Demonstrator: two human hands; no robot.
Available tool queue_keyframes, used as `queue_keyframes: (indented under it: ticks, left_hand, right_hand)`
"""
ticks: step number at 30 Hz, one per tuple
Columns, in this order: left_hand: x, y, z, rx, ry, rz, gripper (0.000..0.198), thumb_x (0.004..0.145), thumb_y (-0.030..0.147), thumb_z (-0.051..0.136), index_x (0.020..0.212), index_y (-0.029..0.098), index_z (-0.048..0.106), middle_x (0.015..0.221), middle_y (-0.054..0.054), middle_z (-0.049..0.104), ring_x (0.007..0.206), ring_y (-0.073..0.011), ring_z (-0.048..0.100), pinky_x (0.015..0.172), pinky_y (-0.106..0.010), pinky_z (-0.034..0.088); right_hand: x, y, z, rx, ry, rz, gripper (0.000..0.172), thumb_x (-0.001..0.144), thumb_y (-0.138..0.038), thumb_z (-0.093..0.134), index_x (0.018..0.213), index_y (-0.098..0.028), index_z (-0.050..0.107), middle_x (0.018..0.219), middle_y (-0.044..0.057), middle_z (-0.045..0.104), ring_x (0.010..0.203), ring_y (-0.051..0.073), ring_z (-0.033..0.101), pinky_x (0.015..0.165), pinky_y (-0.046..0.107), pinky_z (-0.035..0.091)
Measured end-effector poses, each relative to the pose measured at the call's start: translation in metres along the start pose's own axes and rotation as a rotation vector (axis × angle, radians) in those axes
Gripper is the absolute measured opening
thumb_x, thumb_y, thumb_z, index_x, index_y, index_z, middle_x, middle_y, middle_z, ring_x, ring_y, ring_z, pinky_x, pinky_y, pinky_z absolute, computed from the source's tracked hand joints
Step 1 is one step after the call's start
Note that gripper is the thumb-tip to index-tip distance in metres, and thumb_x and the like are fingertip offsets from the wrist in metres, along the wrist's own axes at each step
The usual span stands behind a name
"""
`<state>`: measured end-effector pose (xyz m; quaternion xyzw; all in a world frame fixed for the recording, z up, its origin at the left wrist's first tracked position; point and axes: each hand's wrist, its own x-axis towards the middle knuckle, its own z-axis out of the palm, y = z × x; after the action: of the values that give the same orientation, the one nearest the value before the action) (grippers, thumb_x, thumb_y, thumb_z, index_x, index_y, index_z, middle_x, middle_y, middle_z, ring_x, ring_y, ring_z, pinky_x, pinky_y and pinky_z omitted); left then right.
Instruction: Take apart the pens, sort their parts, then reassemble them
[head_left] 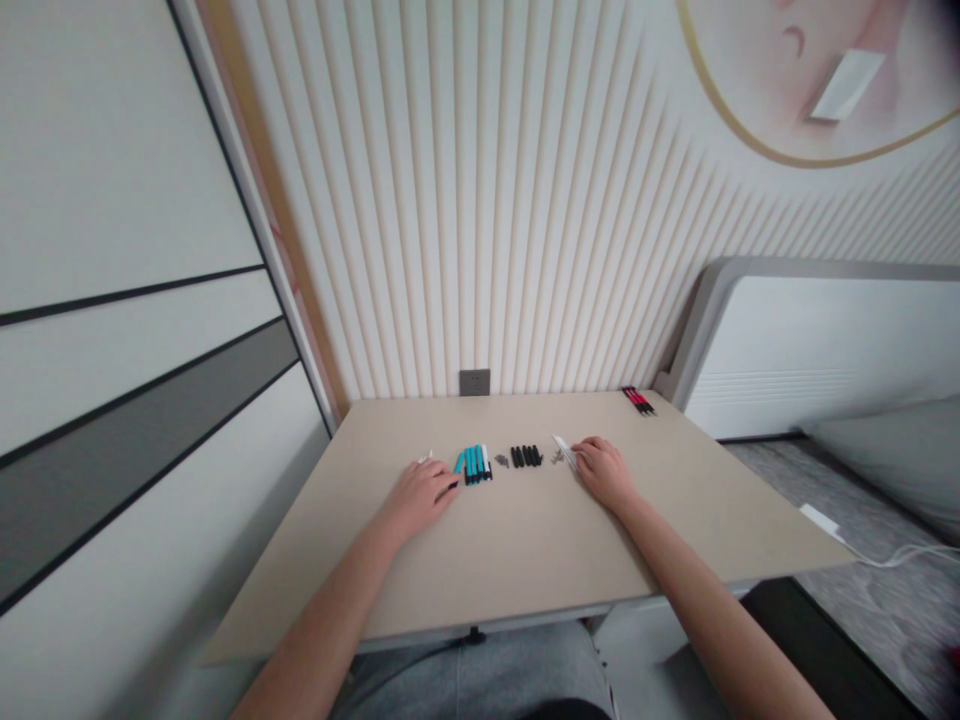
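Observation:
My left hand point(421, 496) rests on the table, fingers drawn together around a slender black piece point(453, 485) that looks like a pen part. Just beyond its fingertips lies a tilted turquoise barrel point(459, 463). Beside that, turquoise-and-black pens point(474, 464) and a white one point(486, 461) lie in a row. My right hand point(602, 470) lies on the table with loosely bent fingers touching thin white sticks point(564, 450), partly hidden beneath it. Between the hands are small grey pieces point(502, 460), several black tubes point(526, 456) and small metallic pieces point(557, 457).
Red-and-black pens point(638, 401) lie at the far right corner of the beige table point(480, 560). A wall socket point(475, 382) sits behind the table. A cabinet point(150, 400) stands to the left; a bed point(840, 350) and a white cable point(900, 553) are on the right.

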<state>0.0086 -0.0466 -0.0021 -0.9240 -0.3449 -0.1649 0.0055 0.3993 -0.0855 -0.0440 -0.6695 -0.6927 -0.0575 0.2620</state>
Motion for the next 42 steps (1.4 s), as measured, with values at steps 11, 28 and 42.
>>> queue_keyframes:
  ticks: [11,28,42]
  left_hand:
    - [0.002,0.002,-0.001,0.096,0.015,-0.034,0.020,0.094,0.026,0.049,0.103,0.021,0.067,0.100,-0.006,0.069,0.096,-0.0230,0.060,0.084,-0.037,0.042]
    - [0.005,0.011,-0.002,0.116,-0.008,-0.084,0.010,0.089,0.029,0.056,0.089,0.021,0.062,0.089,-0.006,0.063,0.090,-0.0234,0.059,0.083,-0.036,0.043]
    - [0.006,0.016,-0.003,0.201,-0.049,-0.138,0.026,0.089,0.016,0.046,0.110,0.019,0.062,0.096,-0.010,0.065,0.094,-0.0250,0.060,0.082,-0.035,0.044]
  right_hand:
    - [0.000,0.001,0.003,0.021,0.020,0.006,0.024,0.087,-0.023,0.049,0.100,-0.021,0.069,0.102,0.008,0.064,0.097,0.021,0.056,0.089,0.032,0.039]
    - [0.000,-0.002,-0.001,0.012,0.009,0.005,0.025,0.087,-0.023,0.048,0.100,-0.021,0.070,0.103,0.007,0.064,0.098,0.021,0.056,0.090,0.031,0.039]
    - [0.000,-0.002,0.000,-0.011,-0.004,0.008,0.025,0.087,-0.022,0.049,0.100,-0.022,0.070,0.104,0.007,0.065,0.099,0.020,0.056,0.090,0.031,0.038]
